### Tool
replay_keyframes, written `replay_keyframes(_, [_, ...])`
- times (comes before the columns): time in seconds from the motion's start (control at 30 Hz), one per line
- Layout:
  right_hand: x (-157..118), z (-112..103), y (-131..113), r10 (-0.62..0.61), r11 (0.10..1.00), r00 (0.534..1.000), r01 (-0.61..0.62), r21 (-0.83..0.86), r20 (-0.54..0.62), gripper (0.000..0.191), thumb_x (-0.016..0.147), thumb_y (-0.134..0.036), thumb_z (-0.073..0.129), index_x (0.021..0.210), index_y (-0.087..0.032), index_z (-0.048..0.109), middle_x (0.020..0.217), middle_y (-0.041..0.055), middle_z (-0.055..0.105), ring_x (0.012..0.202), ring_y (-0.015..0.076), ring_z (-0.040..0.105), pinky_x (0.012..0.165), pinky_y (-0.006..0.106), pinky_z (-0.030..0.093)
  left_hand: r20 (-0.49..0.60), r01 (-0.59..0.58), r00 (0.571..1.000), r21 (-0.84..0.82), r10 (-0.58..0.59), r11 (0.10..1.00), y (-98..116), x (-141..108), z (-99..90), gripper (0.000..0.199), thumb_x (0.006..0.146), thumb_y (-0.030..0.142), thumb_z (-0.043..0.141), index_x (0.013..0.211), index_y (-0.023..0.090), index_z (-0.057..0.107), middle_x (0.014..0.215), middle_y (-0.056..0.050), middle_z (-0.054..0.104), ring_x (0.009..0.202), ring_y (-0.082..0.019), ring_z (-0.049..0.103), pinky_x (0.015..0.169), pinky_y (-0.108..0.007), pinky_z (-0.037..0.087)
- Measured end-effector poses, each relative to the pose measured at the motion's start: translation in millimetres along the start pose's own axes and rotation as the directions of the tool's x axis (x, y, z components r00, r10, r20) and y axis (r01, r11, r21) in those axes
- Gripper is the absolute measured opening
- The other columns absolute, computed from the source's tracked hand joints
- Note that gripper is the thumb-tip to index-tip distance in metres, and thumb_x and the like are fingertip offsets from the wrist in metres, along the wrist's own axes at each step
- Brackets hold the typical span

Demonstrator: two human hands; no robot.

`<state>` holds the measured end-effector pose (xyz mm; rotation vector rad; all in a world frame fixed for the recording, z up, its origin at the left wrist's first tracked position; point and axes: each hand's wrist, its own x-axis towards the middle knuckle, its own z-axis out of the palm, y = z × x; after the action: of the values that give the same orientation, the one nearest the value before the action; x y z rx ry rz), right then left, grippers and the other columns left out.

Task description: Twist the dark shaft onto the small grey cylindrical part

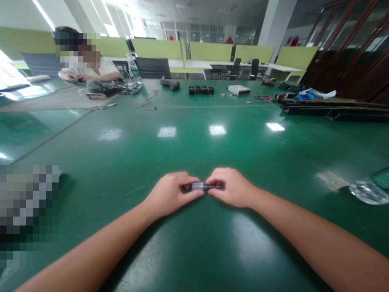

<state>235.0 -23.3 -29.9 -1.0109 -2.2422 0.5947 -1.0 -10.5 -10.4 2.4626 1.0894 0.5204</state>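
Observation:
Between my two hands, low over the green tabletop (188, 150), lies a small grey-and-black cylinder (198, 186) with a thin dark shaft-like end pointing right. What kind of part or tool it is I cannot make out. My left hand (173, 192) pinches the grey body between thumb and fingers. At the other end, my right hand (229, 186) has its fingers closed around the dark thin part. Fingers of both hands cover portions of the piece, and the hands are nearly touching.
A person (88, 61) sits across at the far left beside a heap of parts (103, 87). Farther back lie a cable (148, 100), a black slotted block (201, 90) and a silver box (239, 89). Long black strips (334, 108) are at right; a clear glass object (369, 190) stands nearer.

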Motion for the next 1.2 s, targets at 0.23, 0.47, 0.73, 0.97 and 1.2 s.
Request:
replay_keyframes(0.23, [0.7,0.3,0.4,-0.002,1.0,1.0,0.002,-0.029,0.001,0.011,0.081,-0.018,0.073,0.093,-0.019,0.075,0.087,0.0027,0.071,0.079,0.0151,0.063,0.075,0.027,0.044,0.012,0.021,1.0,0.014,-0.021,1.0,-0.5,0.1,0.0,0.028,0.089,0.049,0.066,0.1,0.026,0.077,0.074,0.0,0.065,0.067,-0.013,0.057,0.062,-0.023,0.038])
replay_keyframes(0.47, [0.3,0.2,-1.2,0.001,0.999,1.0,-0.001,-0.045,0.007,0.012,0.082,-0.02,0.073,0.094,-0.019,0.075,0.089,0.0034,0.073,0.081,0.0157,0.064,0.075,0.027,0.044,0.017,0.01,1.0,0.02,-0.01,1.0,-1.5,0.3,0.7,0.029,0.089,0.049,0.066,0.101,0.025,0.077,0.074,0.0,0.065,0.068,-0.014,0.057,0.063,-0.024,0.038])
replay_keyframes(0.73, [-0.1,1.2,-0.7,-0.013,0.999,1.0,0.013,-0.048,0.002,0.01,0.082,-0.023,0.075,0.091,-0.02,0.076,0.09,0.0027,0.073,0.081,0.0154,0.064,0.075,0.026,0.044,0.022,0.022,1.0,0.027,-0.022,0.999,-0.8,0.5,0.0,0.028,0.089,0.049,0.066,0.101,0.027,0.077,0.076,0.0,0.066,0.069,-0.014,0.058,0.063,-0.023,0.038])
replay_keyframes(0.97, [-0.4,0.9,-0.3,-0.022,0.998,1.0,0.022,-0.051,-0.004,0.009,0.082,-0.021,0.074,0.091,-0.019,0.075,0.085,0.0014,0.072,0.078,0.0144,0.063,0.075,0.026,0.043,0.012,0.013,1.0,0.022,-0.013,1.0,-1.4,0.0,1.0,0.028,0.09,0.049,0.065,0.101,0.026,0.077,0.076,0.0,0.065,0.069,-0.014,0.058,0.063,-0.023,0.038])
replay_keyframes(1.2, [-0.2,-0.7,-1.5,-0.018,0.998,1.0,0.018,-0.059,0.002,0.007,0.082,-0.019,0.074,0.089,-0.019,0.074,0.083,0.0014,0.071,0.077,0.0142,0.062,0.073,0.026,0.042,0.016,0.027,0.999,0.034,-0.027,0.999,-0.2,-0.1,0.5,0.028,0.089,0.05,0.065,0.099,0.026,0.077,0.076,0.0,0.065,0.068,-0.014,0.058,0.063,-0.024,0.038])
